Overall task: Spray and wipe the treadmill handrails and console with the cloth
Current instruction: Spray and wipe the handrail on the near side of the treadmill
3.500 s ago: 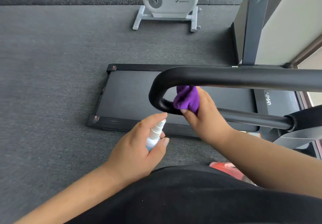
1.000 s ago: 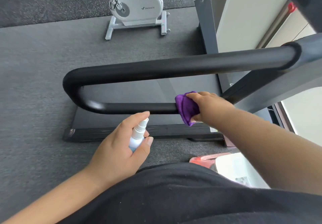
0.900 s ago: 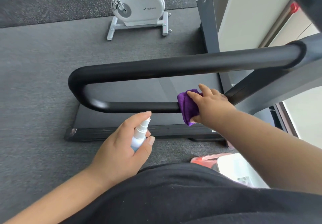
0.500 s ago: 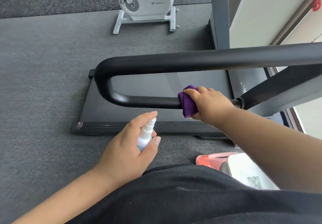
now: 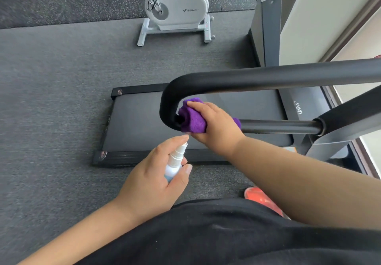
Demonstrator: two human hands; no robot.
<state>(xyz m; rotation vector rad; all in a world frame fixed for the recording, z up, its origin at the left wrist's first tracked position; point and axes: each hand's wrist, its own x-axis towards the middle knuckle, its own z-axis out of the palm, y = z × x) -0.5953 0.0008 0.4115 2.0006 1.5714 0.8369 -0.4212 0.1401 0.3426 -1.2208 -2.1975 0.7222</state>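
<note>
A black U-shaped treadmill handrail [image 5: 268,78] crosses the middle of the head view, its bend at the left. My right hand [image 5: 216,126] grips a purple cloth [image 5: 191,118] wrapped round the lower bar right beside the bend. Below it, my left hand [image 5: 152,180] holds a small white spray bottle [image 5: 175,161] upright, forefinger on its nozzle, pointing toward the cloth. The treadmill belt [image 5: 140,120] lies underneath. The console is out of view.
A white exercise bike [image 5: 177,9] stands on the grey floor mat behind the treadmill. A grey upright post [image 5: 270,27] and a pale wall are at the right. A red and white object [image 5: 259,198] lies by my black-clothed body.
My right hand has slid the cloth left along the lower bar, from near the right joint to the bend. The left hand keeps holding the bottle in much the same pose.
</note>
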